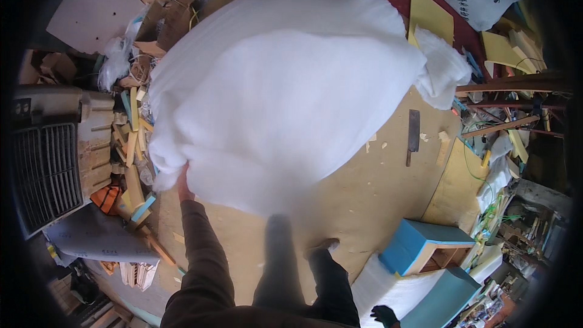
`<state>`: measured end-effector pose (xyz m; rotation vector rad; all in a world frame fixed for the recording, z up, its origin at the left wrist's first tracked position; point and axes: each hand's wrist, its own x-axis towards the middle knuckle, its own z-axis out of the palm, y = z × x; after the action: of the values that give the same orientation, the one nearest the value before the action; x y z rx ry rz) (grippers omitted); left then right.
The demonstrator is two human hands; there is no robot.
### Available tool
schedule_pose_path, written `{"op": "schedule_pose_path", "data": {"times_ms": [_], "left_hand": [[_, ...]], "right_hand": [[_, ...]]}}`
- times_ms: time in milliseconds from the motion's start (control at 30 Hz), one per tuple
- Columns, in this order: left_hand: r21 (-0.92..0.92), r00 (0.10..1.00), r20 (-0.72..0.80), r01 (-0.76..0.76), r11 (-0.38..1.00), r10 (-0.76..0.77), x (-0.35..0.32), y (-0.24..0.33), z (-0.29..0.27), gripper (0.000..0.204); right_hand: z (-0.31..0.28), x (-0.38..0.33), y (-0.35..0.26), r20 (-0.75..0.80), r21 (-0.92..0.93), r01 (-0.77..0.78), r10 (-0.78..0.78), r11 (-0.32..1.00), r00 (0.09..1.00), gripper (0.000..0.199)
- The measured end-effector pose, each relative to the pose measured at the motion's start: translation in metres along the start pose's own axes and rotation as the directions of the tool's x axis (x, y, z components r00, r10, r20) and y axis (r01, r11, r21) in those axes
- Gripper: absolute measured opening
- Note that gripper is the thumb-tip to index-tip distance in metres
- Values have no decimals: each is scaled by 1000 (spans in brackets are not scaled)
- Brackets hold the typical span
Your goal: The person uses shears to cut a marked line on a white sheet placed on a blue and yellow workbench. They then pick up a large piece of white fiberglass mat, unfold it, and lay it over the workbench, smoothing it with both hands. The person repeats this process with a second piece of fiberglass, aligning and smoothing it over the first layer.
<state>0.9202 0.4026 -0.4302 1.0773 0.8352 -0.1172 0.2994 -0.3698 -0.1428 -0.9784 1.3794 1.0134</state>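
A large sheet of fluffy white batting (291, 85) billows over the brown board on the floor, its near edge hanging by my legs. At its near left corner my left hand (184, 183) grips the edge, the fingers partly buried in the folds. My right hand (384, 314), dark and apparently gloved, hangs low at the bottom right, away from the batting. Its fingers look apart with nothing visible between them. Beside it are a white foam block (388, 288) and a blue-green foam piece (446, 300).
A cleaver (413, 136) lies on the brown board (370, 191), right of the batting. A blue box-like foam frame (419, 246) stands at near right. Foam strips (132, 146) and a grey grille unit (51, 164) line the left. Wood and scraps crowd the right.
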Motion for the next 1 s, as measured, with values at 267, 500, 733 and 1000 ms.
{"op": "schedule_pose_path", "data": {"times_ms": [267,500,733,1000], "left_hand": [[-167,976,199,118,979,-84,-43,-50,182,52],[-12,918,377,-132,991,127,-142,151,394,39],[98,684,408,-691,716,604,-204,327,647,44],[213,457,751,-851,480,477,-240,370,892,45]], "right_hand": [[51,-21,-129,-140,26,92,-87,995,986,31],[63,17,-144,-25,43,206,-205,978,978,31],[7,107,-254,-55,-71,615,-619,785,784,35],[17,75,-363,-362,62,809,-743,584,564,35]]}}
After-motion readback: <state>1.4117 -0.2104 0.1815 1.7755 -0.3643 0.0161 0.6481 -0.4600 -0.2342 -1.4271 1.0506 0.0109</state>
